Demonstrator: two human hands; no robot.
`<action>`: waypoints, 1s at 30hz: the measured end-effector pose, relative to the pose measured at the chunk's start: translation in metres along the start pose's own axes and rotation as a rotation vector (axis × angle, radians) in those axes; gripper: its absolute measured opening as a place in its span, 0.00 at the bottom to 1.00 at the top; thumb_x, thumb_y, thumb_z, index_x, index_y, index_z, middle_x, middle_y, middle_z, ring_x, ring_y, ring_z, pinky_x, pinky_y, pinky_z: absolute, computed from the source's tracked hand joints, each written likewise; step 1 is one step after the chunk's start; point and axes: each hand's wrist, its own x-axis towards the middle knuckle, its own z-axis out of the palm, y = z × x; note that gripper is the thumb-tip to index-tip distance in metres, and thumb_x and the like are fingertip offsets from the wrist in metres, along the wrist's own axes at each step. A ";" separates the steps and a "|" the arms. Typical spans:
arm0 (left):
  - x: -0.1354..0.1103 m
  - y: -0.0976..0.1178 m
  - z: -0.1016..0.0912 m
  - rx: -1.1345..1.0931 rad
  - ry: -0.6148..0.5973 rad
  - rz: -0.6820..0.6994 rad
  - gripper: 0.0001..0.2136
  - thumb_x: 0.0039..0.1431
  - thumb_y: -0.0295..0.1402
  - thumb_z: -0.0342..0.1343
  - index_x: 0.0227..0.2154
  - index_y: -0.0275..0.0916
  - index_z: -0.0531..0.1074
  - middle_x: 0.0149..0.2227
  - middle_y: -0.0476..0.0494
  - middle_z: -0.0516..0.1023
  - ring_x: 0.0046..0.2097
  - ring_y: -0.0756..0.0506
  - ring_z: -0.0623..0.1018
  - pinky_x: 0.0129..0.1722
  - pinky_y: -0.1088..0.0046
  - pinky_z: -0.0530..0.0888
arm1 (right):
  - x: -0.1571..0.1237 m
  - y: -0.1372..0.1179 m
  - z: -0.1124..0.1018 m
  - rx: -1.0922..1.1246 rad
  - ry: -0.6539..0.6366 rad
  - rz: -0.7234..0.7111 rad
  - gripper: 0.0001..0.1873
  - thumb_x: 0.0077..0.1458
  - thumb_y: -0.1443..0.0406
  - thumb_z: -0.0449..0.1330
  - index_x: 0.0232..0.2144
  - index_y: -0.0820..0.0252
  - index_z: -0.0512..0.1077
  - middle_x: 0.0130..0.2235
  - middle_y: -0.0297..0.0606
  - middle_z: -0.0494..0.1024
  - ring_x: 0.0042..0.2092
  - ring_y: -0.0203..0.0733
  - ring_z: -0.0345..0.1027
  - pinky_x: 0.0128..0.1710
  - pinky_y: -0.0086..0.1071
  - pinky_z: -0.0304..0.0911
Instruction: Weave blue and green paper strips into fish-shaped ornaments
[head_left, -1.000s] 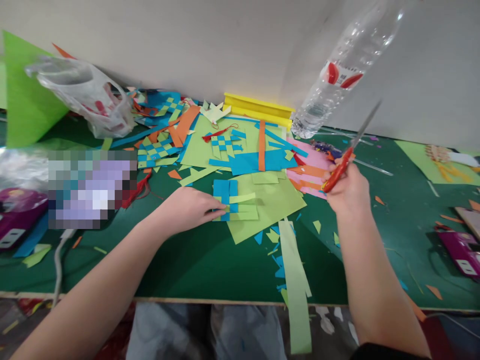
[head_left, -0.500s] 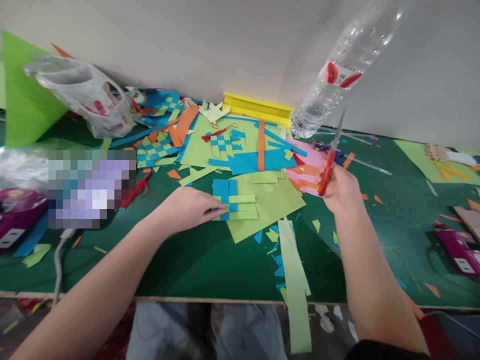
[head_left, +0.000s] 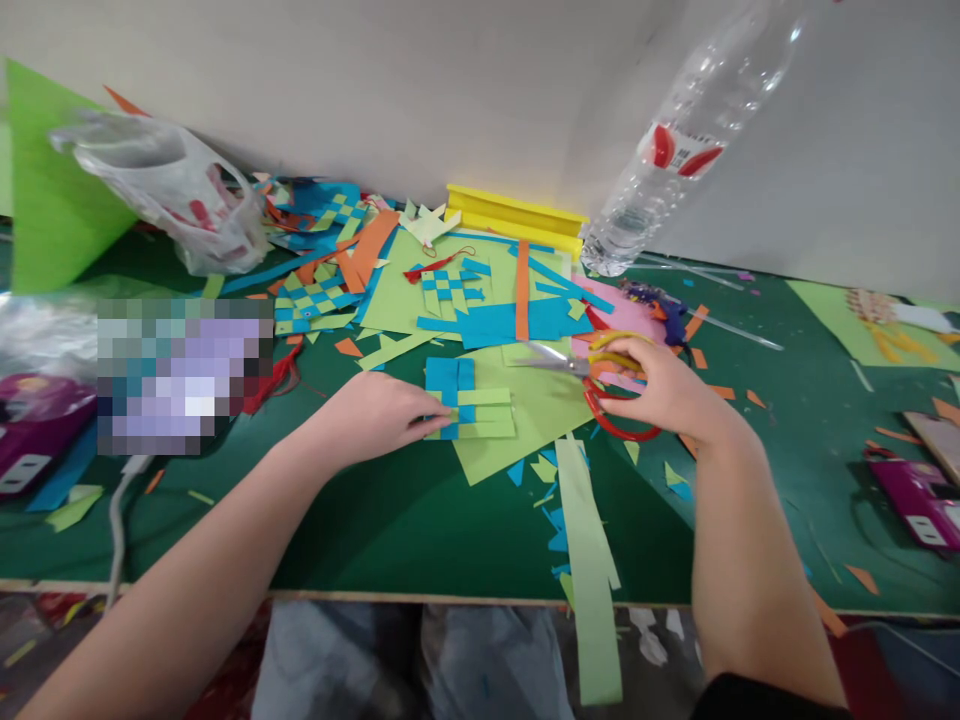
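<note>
Woven paper piece (head_left: 466, 412): one, blue and pale green; lies mid-surface, between your hands, its right part over a sheet, its green strip ends pointing to the surface's right edge.
Left hand (head_left: 382, 412): yours; thumb and forefinger pinch the piece's left side, probably so the interlaced strips neither slide nor part; the other fingers fold behind, partly hidden.
Right hand (head_left: 664, 390): yours; thumb and fingers spread apart, gripping the two handles, a hold that presumably lets you work the blades.
Scissors (head_left: 576, 367): one pair, handles yellow and red; blades slightly parted, tips toward the piece but clear of it.
Pale green sheet (head_left: 547, 415): one, flat, partly beneath the piece; whether laid there as backing or left as stock, you cannot tell.
Long green strip (head_left: 592, 570): overhangs the surface's near edge, seemingly pushed aside among offcuts.
Blue paper (head_left: 491, 325): beyond the sheet, an orange strip (head_left: 523, 290) across it.
Woven fish shape (head_left: 442, 285): one, toward the far edge, red tassel by it; perhaps set in your sight as a pattern.
Clear bottle (head_left: 679, 150): stands at the far edge, likely out of your way.
Green surface (head_left: 390, 540): carries all the above.
</note>
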 end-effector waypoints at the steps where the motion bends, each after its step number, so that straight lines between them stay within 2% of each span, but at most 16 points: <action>1: 0.000 0.000 0.000 -0.003 0.003 -0.001 0.18 0.68 0.43 0.44 0.40 0.46 0.80 0.38 0.49 0.84 0.37 0.47 0.81 0.27 0.73 0.65 | -0.002 0.001 -0.003 0.058 -0.074 0.001 0.26 0.46 0.56 0.64 0.48 0.53 0.69 0.55 0.41 0.71 0.52 0.51 0.70 0.50 0.45 0.69; 3: 0.000 0.001 -0.001 -0.011 0.011 -0.002 0.18 0.68 0.43 0.44 0.39 0.47 0.80 0.38 0.49 0.84 0.36 0.47 0.81 0.27 0.74 0.66 | -0.006 0.004 -0.009 0.068 -0.156 0.029 0.25 0.46 0.56 0.64 0.49 0.52 0.70 0.55 0.40 0.73 0.52 0.50 0.71 0.50 0.45 0.69; 6: 0.001 0.002 -0.002 -0.012 0.023 0.003 0.19 0.68 0.43 0.43 0.38 0.47 0.80 0.37 0.50 0.84 0.35 0.47 0.81 0.26 0.74 0.65 | -0.012 0.008 -0.016 -0.084 -0.180 0.093 0.27 0.44 0.56 0.66 0.49 0.50 0.72 0.52 0.39 0.75 0.51 0.54 0.71 0.48 0.46 0.70; 10: 0.000 0.002 -0.001 0.008 0.030 0.009 0.20 0.68 0.44 0.43 0.38 0.47 0.81 0.37 0.51 0.84 0.36 0.47 0.81 0.26 0.74 0.65 | -0.014 0.012 -0.020 -0.176 -0.222 0.099 0.25 0.44 0.55 0.66 0.47 0.46 0.74 0.53 0.34 0.75 0.51 0.54 0.72 0.45 0.43 0.72; 16: 0.000 0.002 -0.002 0.011 0.007 -0.002 0.19 0.68 0.44 0.43 0.39 0.47 0.80 0.39 0.50 0.84 0.38 0.45 0.82 0.27 0.74 0.66 | -0.009 0.007 -0.013 -0.140 -0.265 0.022 0.25 0.45 0.54 0.65 0.48 0.48 0.74 0.56 0.34 0.73 0.54 0.51 0.69 0.50 0.43 0.69; 24: 0.000 0.002 -0.001 0.026 0.014 0.000 0.20 0.68 0.45 0.42 0.39 0.47 0.80 0.38 0.50 0.84 0.37 0.47 0.81 0.27 0.75 0.66 | -0.008 0.004 -0.009 -0.138 -0.271 0.046 0.23 0.45 0.56 0.64 0.47 0.45 0.75 0.55 0.33 0.74 0.51 0.53 0.71 0.44 0.44 0.71; 30: 0.000 0.001 -0.001 0.034 0.013 0.011 0.19 0.68 0.44 0.43 0.39 0.47 0.80 0.38 0.52 0.84 0.37 0.46 0.82 0.27 0.73 0.65 | -0.008 0.002 -0.012 -0.106 -0.279 0.117 0.21 0.46 0.57 0.64 0.46 0.45 0.76 0.54 0.33 0.74 0.49 0.52 0.73 0.41 0.42 0.73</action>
